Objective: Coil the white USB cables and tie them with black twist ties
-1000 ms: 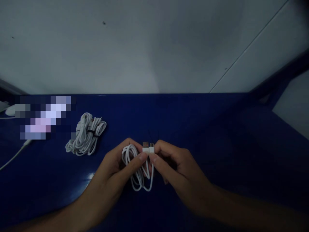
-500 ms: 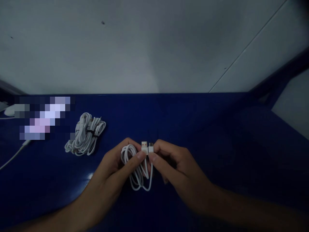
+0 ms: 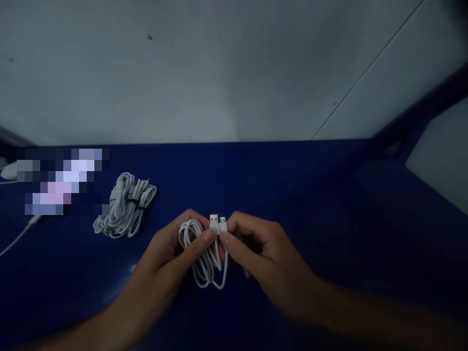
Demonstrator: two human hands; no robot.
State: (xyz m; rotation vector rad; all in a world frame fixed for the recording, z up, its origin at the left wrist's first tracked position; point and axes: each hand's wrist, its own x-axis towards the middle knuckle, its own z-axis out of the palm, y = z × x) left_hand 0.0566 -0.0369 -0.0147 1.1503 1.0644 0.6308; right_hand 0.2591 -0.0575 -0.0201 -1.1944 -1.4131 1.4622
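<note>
A white cable (image 3: 205,279) is looped in a loose coil between my hands, above the blue table (image 3: 234,170). My left hand (image 3: 179,248) is closed on the coil and pinches the wider USB plug (image 3: 214,222) with its thumb. Beside that plug, my right hand (image 3: 252,241) pinches the smaller connector (image 3: 223,225). Both metal ends point away from me, side by side. Further left on the table lies a pile of bundled white cables (image 3: 126,207), with a black tie round part of it.
At the left, a bright pixelated object (image 3: 66,180) has a white cord (image 3: 18,238) running from its lower end. Behind it is a white rounded item (image 3: 9,171). A pale wall (image 3: 183,73) rises behind the table, with a blue frame at the right.
The whole view has shifted slightly, so the things appear a little further left. Both hands keep the same hold on the cable ends.
</note>
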